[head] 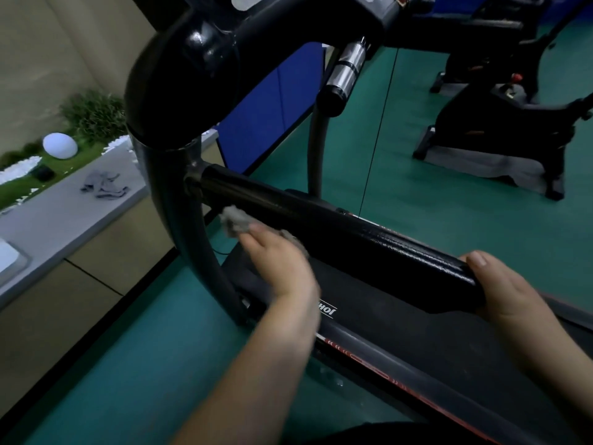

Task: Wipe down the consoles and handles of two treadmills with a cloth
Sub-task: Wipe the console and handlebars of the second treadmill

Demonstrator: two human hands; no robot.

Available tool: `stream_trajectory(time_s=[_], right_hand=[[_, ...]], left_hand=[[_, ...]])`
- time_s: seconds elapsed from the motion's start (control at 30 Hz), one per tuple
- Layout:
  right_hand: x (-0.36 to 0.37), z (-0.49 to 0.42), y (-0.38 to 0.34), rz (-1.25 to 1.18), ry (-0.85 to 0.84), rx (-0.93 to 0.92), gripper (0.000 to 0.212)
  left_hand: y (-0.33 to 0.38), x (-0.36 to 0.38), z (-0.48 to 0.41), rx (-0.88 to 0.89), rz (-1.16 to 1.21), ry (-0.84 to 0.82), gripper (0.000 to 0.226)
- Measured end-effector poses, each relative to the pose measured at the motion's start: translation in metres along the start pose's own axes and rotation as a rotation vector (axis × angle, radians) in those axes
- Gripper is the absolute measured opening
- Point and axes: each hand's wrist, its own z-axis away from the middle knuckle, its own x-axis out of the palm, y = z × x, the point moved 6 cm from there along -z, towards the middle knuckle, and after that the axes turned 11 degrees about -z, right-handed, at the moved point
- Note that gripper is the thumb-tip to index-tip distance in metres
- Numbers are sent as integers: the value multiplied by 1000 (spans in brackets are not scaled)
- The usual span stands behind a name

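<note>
Cloth (236, 220), soft and light, sits bunched under the left hand (279, 265), pressed against the handle (337, 234); right hand (507, 292) wraps the handle's stiff, padded end, steadying it

Foam, plastic, steel, cloth

Handle (337, 239) – matt, pebbled black foam; elbow (179, 69) glossy black plastic; grip (348, 64) polished metal; cloth (236, 220) fuzzy grey.
</note>
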Motion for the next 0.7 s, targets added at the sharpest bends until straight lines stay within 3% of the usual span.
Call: stream_trajectory(time_s=[0.07, 0.17, 0.27, 0.33, 0.43, 0.6, 0.7], right_hand=[[0, -1, -1, 16, -20, -29, 66], [-1, -3, -3, -3, -35, -56, 73], [1, -4, -8, -3, -56, -80, 86], [1, -5, -8, -24, -77, -99, 81], [2, -7, -7, -52, -113, -104, 58], [4, -6, -5, -99, -148, -119, 31], [4, -7, -5, -109, -180, -145, 28]], left_hand=[[8, -1, 32, 138, -62, -55, 41], [33, -2, 16, 329, -156, 17, 44], [46, -2, -31, 241, -100, 101, 44], [42, -4, -48, 100, -33, 143, 45], [31, -2, -21, 19, -39, 124, 44], [5, 12, 100, 127, -125, -1, 43], [-8, 15, 164, 259, -202, -114, 51]])
